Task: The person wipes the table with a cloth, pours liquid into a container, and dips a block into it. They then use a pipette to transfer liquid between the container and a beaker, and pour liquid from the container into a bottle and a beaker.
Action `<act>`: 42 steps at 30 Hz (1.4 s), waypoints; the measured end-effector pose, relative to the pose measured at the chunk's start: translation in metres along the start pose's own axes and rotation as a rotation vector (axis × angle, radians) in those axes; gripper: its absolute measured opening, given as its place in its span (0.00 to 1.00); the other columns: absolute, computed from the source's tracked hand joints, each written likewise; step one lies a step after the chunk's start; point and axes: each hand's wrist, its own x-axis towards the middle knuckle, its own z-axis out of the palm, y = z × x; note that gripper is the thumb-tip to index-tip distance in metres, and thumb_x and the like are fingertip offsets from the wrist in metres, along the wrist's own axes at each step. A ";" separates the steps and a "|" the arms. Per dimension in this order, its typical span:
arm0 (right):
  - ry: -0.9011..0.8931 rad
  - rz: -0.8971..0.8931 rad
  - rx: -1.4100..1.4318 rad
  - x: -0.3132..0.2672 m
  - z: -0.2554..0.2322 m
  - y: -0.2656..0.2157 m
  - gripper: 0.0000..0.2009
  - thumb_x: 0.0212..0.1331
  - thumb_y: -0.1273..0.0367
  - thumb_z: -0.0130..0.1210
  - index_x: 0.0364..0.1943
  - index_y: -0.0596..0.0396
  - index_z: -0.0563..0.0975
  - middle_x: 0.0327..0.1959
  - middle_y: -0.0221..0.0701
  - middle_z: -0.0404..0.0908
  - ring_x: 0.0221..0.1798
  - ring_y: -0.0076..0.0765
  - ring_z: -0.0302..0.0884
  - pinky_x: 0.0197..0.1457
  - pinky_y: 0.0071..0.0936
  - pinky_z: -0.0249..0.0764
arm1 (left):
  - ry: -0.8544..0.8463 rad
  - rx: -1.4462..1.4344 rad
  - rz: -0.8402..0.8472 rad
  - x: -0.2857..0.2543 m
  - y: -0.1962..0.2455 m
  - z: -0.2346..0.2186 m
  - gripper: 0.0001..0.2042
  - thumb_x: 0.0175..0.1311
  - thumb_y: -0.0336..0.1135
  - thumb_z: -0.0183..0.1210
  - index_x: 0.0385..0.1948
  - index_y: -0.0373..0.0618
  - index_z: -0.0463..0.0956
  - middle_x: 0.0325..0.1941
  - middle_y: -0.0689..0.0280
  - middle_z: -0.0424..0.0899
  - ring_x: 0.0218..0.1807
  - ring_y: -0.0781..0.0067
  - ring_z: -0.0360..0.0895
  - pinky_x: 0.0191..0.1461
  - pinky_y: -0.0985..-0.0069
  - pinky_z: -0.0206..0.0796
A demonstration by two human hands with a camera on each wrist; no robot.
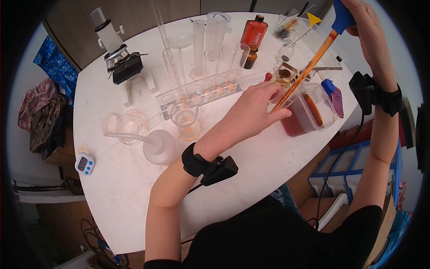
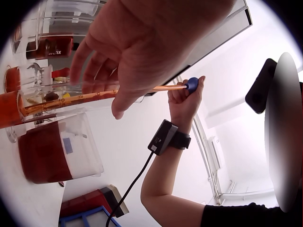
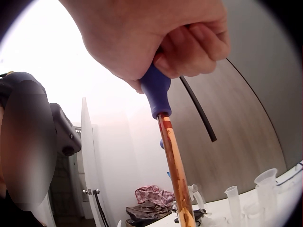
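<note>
My right hand (image 1: pixel 371 38) is raised high and grips the blue rubber bulb (image 1: pixel 342 18) on top of a graduated glass pipette (image 1: pixel 311 65). Orange liquid coats or fills the pipette (image 3: pixel 176 165), with a darker red band just under the bulb. Lower down, my left hand (image 1: pixel 255 105) holds a clear glass cylinder between fingers and thumb. In the left wrist view this cylinder (image 2: pixel 9 109) has orange-red liquid at its bottom, and the pipette's lower end reaches inside it. Beside it stands a rectangular clear plastic tub (image 1: pixel 330 107) partly filled with dark red liquid.
A test tube rack (image 1: pixel 201 106), a beaker (image 1: pixel 186 121) and a wash bottle (image 1: pixel 160 147) stand left of my left hand. Farther back are a red bottle (image 1: pixel 254 32) and a microscope (image 1: pixel 121 54). A white timer (image 1: pixel 84 164) lies at the left edge. A black cable (image 1: pixel 337 166) hangs from my right wrist.
</note>
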 end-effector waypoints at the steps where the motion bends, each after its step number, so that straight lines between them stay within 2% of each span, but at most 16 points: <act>1: 0.018 0.015 -0.003 0.000 0.000 0.001 0.28 0.59 0.42 0.44 0.10 0.46 0.68 0.10 0.19 0.62 0.12 0.16 0.54 0.16 0.17 0.47 | 0.000 0.001 0.000 0.000 0.000 0.000 0.22 0.52 0.47 0.63 0.39 0.37 0.72 0.35 0.58 0.77 0.39 0.60 0.76 0.42 0.68 0.68; 6: 0.049 0.069 -0.015 0.000 0.001 -0.001 0.28 0.58 0.42 0.44 0.11 0.46 0.68 0.10 0.19 0.62 0.12 0.15 0.53 0.16 0.17 0.47 | -0.025 0.005 -0.041 0.000 0.004 -0.002 0.22 0.52 0.47 0.63 0.40 0.38 0.72 0.36 0.58 0.77 0.39 0.60 0.76 0.42 0.68 0.69; 18: 0.052 0.036 -0.028 0.002 -0.003 -0.003 0.28 0.57 0.41 0.45 0.11 0.46 0.68 0.09 0.19 0.61 0.11 0.15 0.53 0.15 0.16 0.47 | -0.002 0.027 -0.014 0.000 0.002 0.000 0.22 0.52 0.48 0.63 0.39 0.37 0.72 0.35 0.59 0.77 0.38 0.62 0.76 0.42 0.70 0.69; 20: 0.054 -0.030 -0.026 0.003 -0.004 -0.001 0.27 0.57 0.41 0.46 0.12 0.46 0.68 0.09 0.19 0.61 0.10 0.15 0.53 0.14 0.15 0.47 | -0.006 0.022 -0.018 0.000 0.003 -0.001 0.23 0.52 0.48 0.63 0.39 0.37 0.72 0.35 0.59 0.77 0.39 0.61 0.76 0.43 0.70 0.69; 24: 0.019 -0.041 -0.059 0.006 -0.007 0.000 0.27 0.57 0.41 0.46 0.11 0.45 0.67 0.08 0.19 0.61 0.09 0.15 0.53 0.13 0.15 0.47 | -0.014 0.024 -0.023 0.001 0.003 -0.001 0.23 0.52 0.48 0.63 0.40 0.37 0.72 0.36 0.59 0.77 0.39 0.61 0.77 0.43 0.70 0.70; 27: 0.062 -0.010 -0.056 0.007 -0.007 0.000 0.27 0.57 0.41 0.46 0.11 0.44 0.67 0.08 0.19 0.60 0.09 0.15 0.52 0.12 0.15 0.47 | -0.007 0.012 -0.018 0.000 0.002 -0.001 0.23 0.52 0.48 0.63 0.40 0.37 0.72 0.35 0.59 0.77 0.39 0.61 0.77 0.42 0.69 0.70; 42: 0.019 0.022 -0.062 0.007 -0.012 -0.004 0.26 0.58 0.43 0.46 0.11 0.44 0.67 0.08 0.19 0.60 0.09 0.14 0.52 0.13 0.15 0.47 | -0.010 0.033 -0.023 0.001 0.002 -0.001 0.22 0.51 0.48 0.63 0.39 0.37 0.72 0.37 0.58 0.77 0.39 0.61 0.77 0.42 0.70 0.70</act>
